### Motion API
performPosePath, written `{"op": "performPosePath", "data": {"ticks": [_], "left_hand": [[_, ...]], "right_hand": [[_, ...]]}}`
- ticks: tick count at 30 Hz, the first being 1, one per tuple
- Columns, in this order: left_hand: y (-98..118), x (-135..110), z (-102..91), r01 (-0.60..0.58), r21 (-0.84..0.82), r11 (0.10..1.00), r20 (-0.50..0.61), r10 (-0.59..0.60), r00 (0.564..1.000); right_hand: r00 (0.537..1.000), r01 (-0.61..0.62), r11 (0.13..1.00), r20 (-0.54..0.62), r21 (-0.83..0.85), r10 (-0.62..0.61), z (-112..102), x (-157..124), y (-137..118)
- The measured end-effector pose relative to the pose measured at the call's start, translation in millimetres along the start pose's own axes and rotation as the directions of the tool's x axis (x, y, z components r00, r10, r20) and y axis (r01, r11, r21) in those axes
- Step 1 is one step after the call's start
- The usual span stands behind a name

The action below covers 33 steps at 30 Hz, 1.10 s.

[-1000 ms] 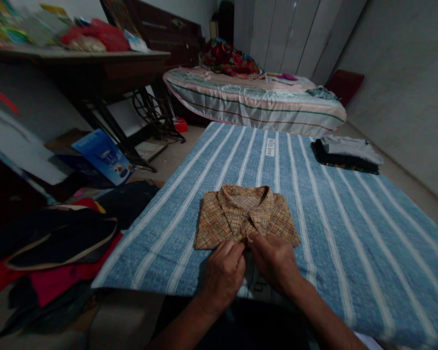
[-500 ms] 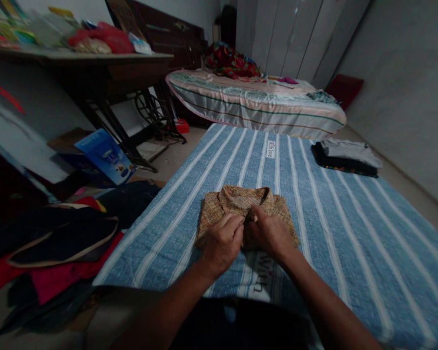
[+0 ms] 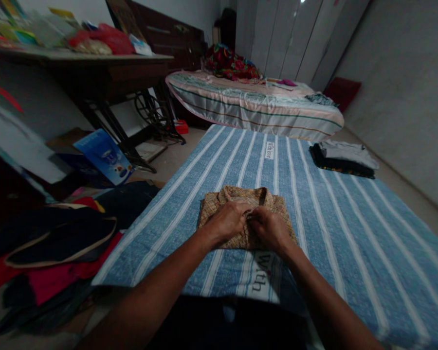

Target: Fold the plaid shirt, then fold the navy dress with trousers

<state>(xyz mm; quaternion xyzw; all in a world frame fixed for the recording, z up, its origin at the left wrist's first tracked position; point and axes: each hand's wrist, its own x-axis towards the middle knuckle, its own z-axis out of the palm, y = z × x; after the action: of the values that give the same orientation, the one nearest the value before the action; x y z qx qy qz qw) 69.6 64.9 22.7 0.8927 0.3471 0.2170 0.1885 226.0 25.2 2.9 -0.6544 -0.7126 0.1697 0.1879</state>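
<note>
A folded brown checked shirt (image 3: pixel 282 214) lies collar-up on a blue striped cloth (image 3: pixel 190 194) near its front edge. My left hand (image 3: pixel 230 218) reaches over the shirt's left half, its fingers closed at the front of the collar. Beside it, my right hand (image 3: pixel 269 224) has its fingers curled in on the same spot, pinching the fabric just below the collar opening. The fingertips of both hands nearly meet; what exactly lies between them is partly hidden.
Folded dark and grey clothes (image 3: pixel 345 158) are stacked at the cloth's far right. Loose clothes (image 3: pixel 62 238) lie heaped on the left. A sewing machine table (image 3: pixel 95 61) carrying bags stands at the back left, with a blue box (image 3: pixel 105 155) below. Beyond is a bed (image 3: pixel 255 104).
My left hand has moved up and forward to the collar front. My right hand has shifted slightly down, its index finger now curled in. The shirt stays in place.
</note>
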Motion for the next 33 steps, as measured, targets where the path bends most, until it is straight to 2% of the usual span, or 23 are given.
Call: {"op": "performPosePath", "data": {"ticks": [5,12,16,22,29,33], "left_hand": [[-5.0,4.4,-2.0,0.02,-0.056,0.998,0.049,-0.018,0.999],[-19.0,9.5,5.7,0.138,-0.34,0.93,0.093,-0.112,0.989],[-26.4,9.7,9.4,0.136,-0.403,0.905,0.09,-0.109,0.99],[-30.6,8.4,11.3,0.073,-0.419,0.905,0.067,-0.05,0.997],[-25.5,3.8,9.5,0.021,-0.3,0.954,0.053,-0.005,0.999],[-26.3,0.1,13.0,-0.019,-0.219,0.975,0.06,0.033,0.998]], "right_hand": [[0.999,0.033,0.985,-0.016,0.17,-0.031,6.0,3.5,8.6],[0.998,0.042,0.924,0.036,0.379,-0.06,9.7,6.6,11.8],[0.997,0.027,0.86,0.049,0.509,-0.061,13.6,10.5,15.2],[0.98,-0.075,0.634,0.173,0.77,-0.094,18.4,12.9,19.9],[0.976,-0.119,0.563,0.2,0.818,-0.084,18.8,12.4,20.0],[0.973,-0.131,0.564,0.213,0.816,-0.083,17.2,12.0,18.8]]}}
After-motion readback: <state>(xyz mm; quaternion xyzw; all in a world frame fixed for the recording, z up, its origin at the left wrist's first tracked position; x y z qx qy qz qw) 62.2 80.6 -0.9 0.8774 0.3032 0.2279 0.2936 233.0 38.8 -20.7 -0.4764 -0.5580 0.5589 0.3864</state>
